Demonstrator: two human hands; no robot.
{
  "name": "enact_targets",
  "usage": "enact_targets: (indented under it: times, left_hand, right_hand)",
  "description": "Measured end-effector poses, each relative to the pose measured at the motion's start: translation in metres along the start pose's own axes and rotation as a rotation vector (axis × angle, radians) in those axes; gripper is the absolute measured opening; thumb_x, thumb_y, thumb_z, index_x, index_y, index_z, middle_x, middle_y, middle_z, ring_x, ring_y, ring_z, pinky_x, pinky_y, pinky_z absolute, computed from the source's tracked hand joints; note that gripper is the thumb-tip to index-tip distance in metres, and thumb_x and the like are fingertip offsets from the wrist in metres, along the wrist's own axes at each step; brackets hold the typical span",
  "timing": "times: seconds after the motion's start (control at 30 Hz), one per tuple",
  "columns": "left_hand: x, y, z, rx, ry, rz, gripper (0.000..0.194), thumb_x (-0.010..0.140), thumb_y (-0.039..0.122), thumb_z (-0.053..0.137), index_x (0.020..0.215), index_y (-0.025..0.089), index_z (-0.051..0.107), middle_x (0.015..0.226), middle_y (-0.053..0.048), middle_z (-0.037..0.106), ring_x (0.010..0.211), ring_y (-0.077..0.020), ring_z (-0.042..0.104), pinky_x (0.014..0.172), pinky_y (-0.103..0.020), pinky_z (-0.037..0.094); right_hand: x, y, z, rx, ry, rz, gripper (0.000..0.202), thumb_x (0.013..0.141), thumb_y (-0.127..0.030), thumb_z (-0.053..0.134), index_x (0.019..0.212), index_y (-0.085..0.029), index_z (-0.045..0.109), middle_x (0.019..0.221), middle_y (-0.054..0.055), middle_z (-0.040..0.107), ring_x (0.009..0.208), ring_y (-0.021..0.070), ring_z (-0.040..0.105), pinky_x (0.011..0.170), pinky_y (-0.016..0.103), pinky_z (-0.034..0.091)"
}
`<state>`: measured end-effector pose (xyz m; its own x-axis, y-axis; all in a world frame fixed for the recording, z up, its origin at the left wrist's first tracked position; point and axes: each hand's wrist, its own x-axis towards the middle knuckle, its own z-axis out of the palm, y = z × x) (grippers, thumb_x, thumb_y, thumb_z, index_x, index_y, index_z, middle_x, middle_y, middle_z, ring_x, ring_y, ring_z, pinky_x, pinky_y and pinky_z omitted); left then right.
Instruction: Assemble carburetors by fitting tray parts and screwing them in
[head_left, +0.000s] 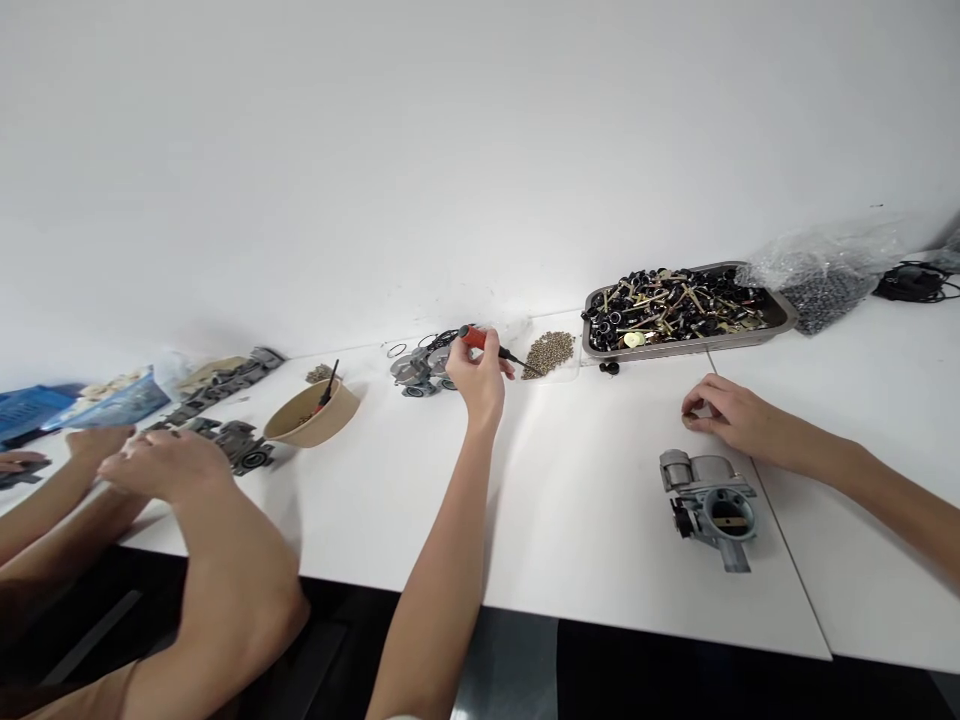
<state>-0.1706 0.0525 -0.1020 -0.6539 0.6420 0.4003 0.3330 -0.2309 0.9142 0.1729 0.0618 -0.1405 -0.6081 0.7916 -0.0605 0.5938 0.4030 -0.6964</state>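
Note:
My left hand is closed around a screwdriver with a red handle and dark shaft. The tip points down to the right, at a pile of small brass-coloured screws on a clear sheet or shallow tray. My right hand rests on the table with thumb and fingers pinched together; a tiny brownish thing seems to show at the fingertips, too small to name. Just below that hand stands a grey metal carburetor, its round bore facing me, touched by neither hand.
A metal tray heaped with black and brass parts stands by the wall, beside a plastic bag of dark pieces. Other carburetors and a paper bowl holding a screwdriver lie leftward. A co-worker's arms reach in at left.

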Motion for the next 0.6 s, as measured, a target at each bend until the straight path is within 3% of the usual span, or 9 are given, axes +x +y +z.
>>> enact_targets:
  times: [0.33,0.5,0.6]
  left_hand:
    - [0.002,0.008,-0.003,-0.134,0.041,-0.003,0.029,0.074,0.042,0.065,0.079,0.018,0.05,0.067,0.005,0.051,0.037,-0.0069,0.05,0.036,-0.024,0.041]
    - [0.003,0.01,-0.004,-0.133,0.045,-0.019,0.03,0.073,0.044,0.064,0.078,0.019,0.049,0.071,0.004,0.054,0.038,-0.0057,0.049,0.038,-0.024,0.042]
    - [0.004,0.01,-0.004,-0.145,0.062,-0.042,0.03,0.074,0.044,0.064,0.077,0.019,0.049,0.071,0.003,0.054,0.04,-0.0059,0.05,0.037,-0.024,0.041]
  right_hand:
    - [-0.003,-0.006,-0.002,0.018,0.0,0.03,0.022,0.087,-0.043,0.057,0.09,-0.021,0.06,0.1,0.008,0.063,0.085,0.0211,0.058,0.077,0.038,0.047]
    - [-0.008,-0.021,-0.01,0.194,0.051,0.004,0.025,0.082,-0.041,0.065,0.095,-0.02,0.067,0.086,0.006,0.067,0.078,0.0191,0.06,0.075,0.037,0.049]
    - [-0.012,-0.035,-0.019,0.375,-0.018,0.015,0.025,0.079,-0.042,0.07,0.087,-0.018,0.071,0.086,0.007,0.07,0.076,0.0175,0.063,0.076,0.037,0.052]
